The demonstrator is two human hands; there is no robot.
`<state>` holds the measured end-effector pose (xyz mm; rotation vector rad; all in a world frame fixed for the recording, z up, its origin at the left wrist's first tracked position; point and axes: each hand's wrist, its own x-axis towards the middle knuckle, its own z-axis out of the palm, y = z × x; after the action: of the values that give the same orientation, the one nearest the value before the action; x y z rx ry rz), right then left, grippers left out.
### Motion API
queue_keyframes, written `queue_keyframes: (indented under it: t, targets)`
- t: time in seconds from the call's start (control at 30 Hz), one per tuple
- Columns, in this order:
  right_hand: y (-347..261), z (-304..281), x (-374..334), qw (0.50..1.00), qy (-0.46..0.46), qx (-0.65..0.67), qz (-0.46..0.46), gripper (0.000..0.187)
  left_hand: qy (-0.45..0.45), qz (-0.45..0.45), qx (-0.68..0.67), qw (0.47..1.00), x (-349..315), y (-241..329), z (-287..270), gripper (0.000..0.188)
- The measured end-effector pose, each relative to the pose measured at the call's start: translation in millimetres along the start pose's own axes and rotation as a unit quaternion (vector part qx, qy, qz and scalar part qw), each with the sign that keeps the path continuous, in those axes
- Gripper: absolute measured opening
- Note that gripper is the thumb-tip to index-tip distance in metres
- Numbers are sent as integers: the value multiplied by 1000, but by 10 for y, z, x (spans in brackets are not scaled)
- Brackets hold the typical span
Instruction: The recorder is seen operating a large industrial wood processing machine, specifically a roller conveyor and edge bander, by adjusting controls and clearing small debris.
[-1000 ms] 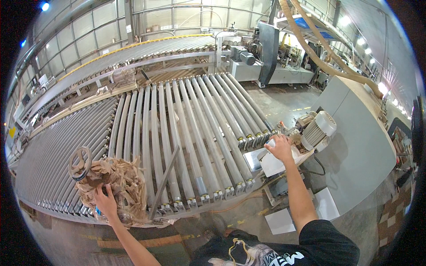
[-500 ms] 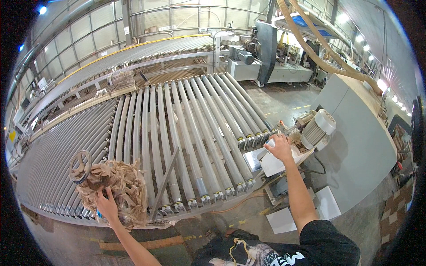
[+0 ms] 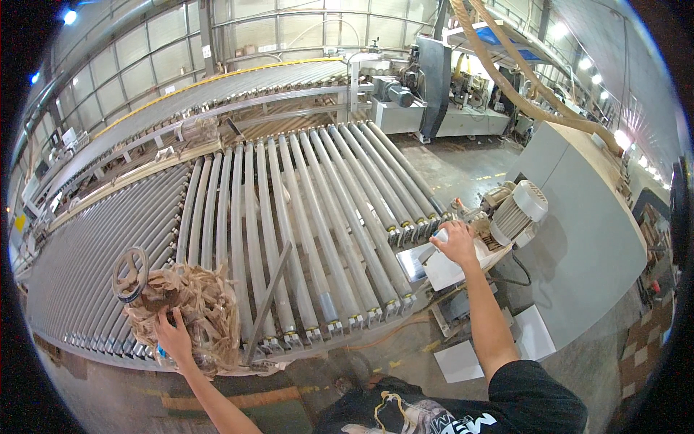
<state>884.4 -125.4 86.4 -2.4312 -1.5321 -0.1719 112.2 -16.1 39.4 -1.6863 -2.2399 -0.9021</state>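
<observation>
My left hand [image 3: 173, 336] rests with its fingers apart against a brown, rough lump [image 3: 160, 296] at the lower left. Around that lump is a heap of crumpled tan strips [image 3: 213, 304], and a metal handwheel [image 3: 131, 275] stands just behind it. On the right, my right hand [image 3: 458, 244] is curled round a small white thing [image 3: 440, 236] beside a machine with a grey ribbed motor [image 3: 522, 210]. My fingers partly cover it, so its kind does not show. A white sheet-like piece [image 3: 444, 271] lies below that hand, next to a shiny metal plate [image 3: 413, 262].
A roller conveyor [image 3: 303, 231] spans the middle, with a thin metal bar [image 3: 269, 300] slanting over its near end. At right stands a large grey cabinet [image 3: 578, 239]. White panels [image 3: 533, 330] lie on the floor below it. Thick tan hoses [image 3: 506, 83] hang behind.
The fingers of my left hand have shifted slightly on the brown lump. My right hand stays at nearly the same place.
</observation>
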Motion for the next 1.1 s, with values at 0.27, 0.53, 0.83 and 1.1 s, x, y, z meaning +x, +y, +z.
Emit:
queue_keyframes:
  t: [0.27, 0.53, 0.83, 1.1]
  targets:
    - [2, 3, -11, 1000, 16, -2, -7, 59, 0, -2, -10, 1000, -7, 48, -40, 58]
    - [22, 34, 18, 1000, 15, 1, -6, 59, -12, -17, -16, 1000, -7, 83, -62, 50]
    - [-26, 21, 17, 1000, 3, -8, 2, 59, 11, 8, -9, 1000, -3, -53, 10, 48]
    - [30, 64, -1, 1000, 27, 0, -6, 55, 22, 2, -22, 1000, -15, 5, 18, 42]
